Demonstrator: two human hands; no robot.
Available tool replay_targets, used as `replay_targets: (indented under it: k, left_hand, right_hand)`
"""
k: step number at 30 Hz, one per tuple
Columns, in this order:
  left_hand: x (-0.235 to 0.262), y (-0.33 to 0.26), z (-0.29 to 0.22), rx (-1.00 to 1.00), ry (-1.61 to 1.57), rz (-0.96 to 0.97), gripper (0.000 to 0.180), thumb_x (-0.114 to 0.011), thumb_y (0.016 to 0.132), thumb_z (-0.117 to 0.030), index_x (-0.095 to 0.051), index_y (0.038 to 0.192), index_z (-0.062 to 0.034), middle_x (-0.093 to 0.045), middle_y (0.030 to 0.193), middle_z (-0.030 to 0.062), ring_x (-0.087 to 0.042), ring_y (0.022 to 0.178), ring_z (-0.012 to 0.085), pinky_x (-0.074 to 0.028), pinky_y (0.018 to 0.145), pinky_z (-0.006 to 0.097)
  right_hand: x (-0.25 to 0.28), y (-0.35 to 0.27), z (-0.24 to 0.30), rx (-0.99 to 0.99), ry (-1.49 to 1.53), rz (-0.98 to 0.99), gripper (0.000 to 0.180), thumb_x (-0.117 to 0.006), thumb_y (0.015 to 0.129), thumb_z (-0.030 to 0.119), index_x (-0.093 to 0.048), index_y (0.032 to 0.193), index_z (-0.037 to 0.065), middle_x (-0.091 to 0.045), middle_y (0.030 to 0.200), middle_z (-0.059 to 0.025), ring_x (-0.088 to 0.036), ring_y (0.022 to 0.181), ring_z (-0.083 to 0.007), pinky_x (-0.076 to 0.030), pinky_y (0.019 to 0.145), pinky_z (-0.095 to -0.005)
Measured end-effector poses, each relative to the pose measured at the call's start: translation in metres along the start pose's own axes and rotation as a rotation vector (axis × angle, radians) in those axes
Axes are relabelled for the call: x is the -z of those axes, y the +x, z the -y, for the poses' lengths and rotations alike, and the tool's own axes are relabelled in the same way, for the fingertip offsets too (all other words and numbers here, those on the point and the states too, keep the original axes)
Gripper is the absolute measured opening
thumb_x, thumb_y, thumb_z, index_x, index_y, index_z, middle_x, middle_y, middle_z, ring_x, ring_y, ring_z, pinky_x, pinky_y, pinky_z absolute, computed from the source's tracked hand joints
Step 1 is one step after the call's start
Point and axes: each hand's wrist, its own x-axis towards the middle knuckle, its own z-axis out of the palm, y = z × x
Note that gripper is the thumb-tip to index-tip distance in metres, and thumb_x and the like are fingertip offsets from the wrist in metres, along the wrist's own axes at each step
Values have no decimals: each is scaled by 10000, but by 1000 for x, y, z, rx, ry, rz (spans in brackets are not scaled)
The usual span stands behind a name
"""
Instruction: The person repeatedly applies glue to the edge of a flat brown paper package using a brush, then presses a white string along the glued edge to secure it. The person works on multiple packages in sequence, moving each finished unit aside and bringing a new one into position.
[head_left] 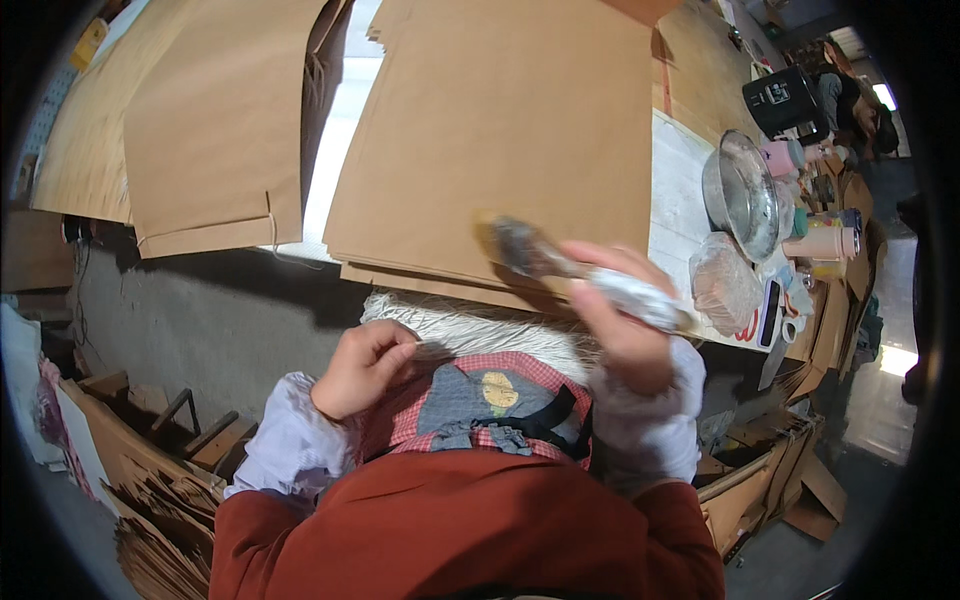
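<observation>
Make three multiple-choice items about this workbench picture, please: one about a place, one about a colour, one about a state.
1. Where is the metal bowl?
A. at the right side of the bench, beyond the brown paper
B. on the floor at the left
C. on the person's lap

2. What colour are the large paper sheets on the bench?
A. blue
B. brown
C. green

3. What is the right hand doing?
A. resting flat and empty
B. gripping a brush over the paper
C. holding the scissors

Answers:
1 A: the bowl stands on the white bench top right of the sheets, near pink cups.
2 B: every sheet is plain kraft brown.
3 B: its fingers close around the wrapped handle of the brush, bristles over the sheet edge, while the left hand pinches white strings.
</observation>
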Motion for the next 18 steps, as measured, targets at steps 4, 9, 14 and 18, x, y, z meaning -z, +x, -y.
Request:
replay_targets:
  k: [4,9,14,18]
  left_hand:
    - [21,-9,-17,-400,992,-290,122,-606,714,-12,-623,835,-18,-651,866,122,-571,648,282,-483,590,367]
    - [25,13,-29,-603,1258,-380,126,-592,695,-83,-614,801,-19,-619,1217,162,-572,812,224,-477,644,328]
    - [27,29,-27,-569,1399,-344,141,-589,710,-115,-628,810,-24,-587,1296,172,-573,878,203,-476,652,303]
    - [27,32,-23,-583,1382,-350,140,-586,711,-119,-625,806,-23,-583,1297,187,-581,881,206,-482,649,307]
  right_hand:
    - [-39,28,11,151,19,52,188,-690,833,34,-680,1014,-15,-619,775,-91,-565,640,-158,-433,577,-281]
    - [-64,46,19,87,-39,113,157,-703,830,38,-693,972,-26,-664,824,-75,-604,724,-118,-462,636,-242]
    - [-74,47,26,-175,127,6,138,-691,840,33,-683,965,-24,-633,816,-50,-596,710,-85,-470,613,-241]
    - [-84,47,26,-99,191,53,112,-712,837,43,-696,937,-5,-667,864,-30,-600,772,-69,-478,670,-222]
